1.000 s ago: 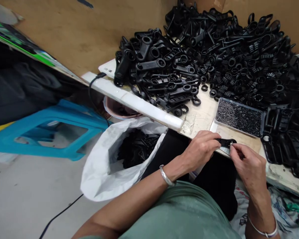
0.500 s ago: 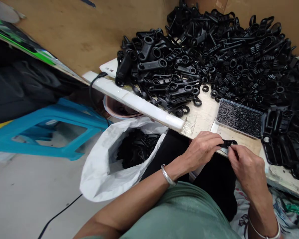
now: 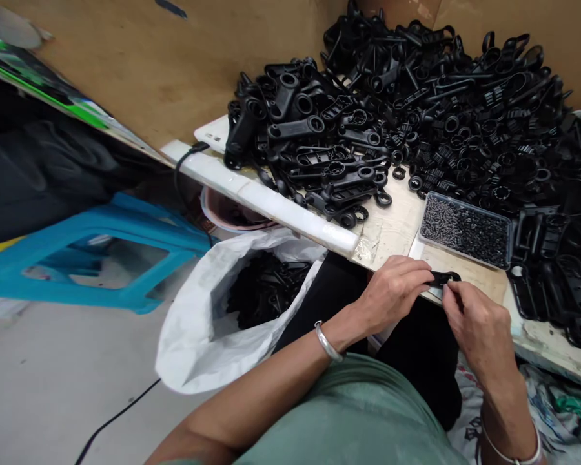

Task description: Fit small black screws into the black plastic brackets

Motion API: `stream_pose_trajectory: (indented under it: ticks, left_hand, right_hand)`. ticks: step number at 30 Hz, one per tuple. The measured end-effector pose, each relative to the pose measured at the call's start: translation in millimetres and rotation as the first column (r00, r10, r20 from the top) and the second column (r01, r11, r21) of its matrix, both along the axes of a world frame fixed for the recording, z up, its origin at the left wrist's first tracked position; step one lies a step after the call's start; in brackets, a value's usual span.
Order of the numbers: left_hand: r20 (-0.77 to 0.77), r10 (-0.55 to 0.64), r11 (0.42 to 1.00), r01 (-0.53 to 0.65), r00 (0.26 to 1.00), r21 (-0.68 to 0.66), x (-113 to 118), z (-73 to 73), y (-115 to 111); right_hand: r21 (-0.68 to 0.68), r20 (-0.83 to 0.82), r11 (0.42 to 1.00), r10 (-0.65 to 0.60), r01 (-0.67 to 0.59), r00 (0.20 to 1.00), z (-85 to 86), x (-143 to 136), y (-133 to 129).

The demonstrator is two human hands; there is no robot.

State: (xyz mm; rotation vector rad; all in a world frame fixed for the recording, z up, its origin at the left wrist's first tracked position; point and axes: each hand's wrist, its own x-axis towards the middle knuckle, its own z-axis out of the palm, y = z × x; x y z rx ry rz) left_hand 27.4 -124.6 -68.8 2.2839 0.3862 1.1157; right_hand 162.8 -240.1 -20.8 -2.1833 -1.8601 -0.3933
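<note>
At the table's front edge, a small black plastic part [image 3: 444,278] is pinched at its left end by my left hand [image 3: 397,285]. My right hand [image 3: 479,316] is closed at the part's right end, thumb and forefinger pressed together on something too small to make out. Just beyond the hands lies a clear plastic box [image 3: 465,230], holding small dark pieces that look like screws on the left and black bits on the right. Longer black plastic parts [image 3: 537,290] lie to the right of my right hand.
A big heap of black plastic parts [image 3: 445,97] covers the back of the table. A white sack [image 3: 188,336] with black pieces inside stands open at the front left. Farther left is a blue plastic stool [image 3: 126,252]. A white strip [image 3: 271,197] runs along the table edge.
Hardly anything differs. My left hand keeps its hold on the black part, and my right hand has shifted very slightly at the part's right end.
</note>
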Motion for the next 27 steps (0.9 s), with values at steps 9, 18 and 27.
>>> stream_pose_trajectory:
  ticks: [9,18,27]
  left_hand:
    - [-0.011,0.007,1.000,-0.007,1.000,-0.007,0.1,-0.6,-0.8]
    - [-0.037,0.004,1.000,-0.004,0.999,-0.015,0.2,-1.8,-0.5]
    - [-0.100,-0.009,1.000,0.008,0.995,-0.012,1.0,-0.4,1.0]
  right_hand:
    - [0.019,-0.085,1.000,0.025,-0.024,0.996,-1.8,0.3,-3.1]
    - [0.017,-0.195,0.998,-0.051,0.055,0.980,0.5,4.4,0.6]
    - [-0.105,-0.171,0.987,-0.139,0.122,0.975,4.5,0.9,3.1]
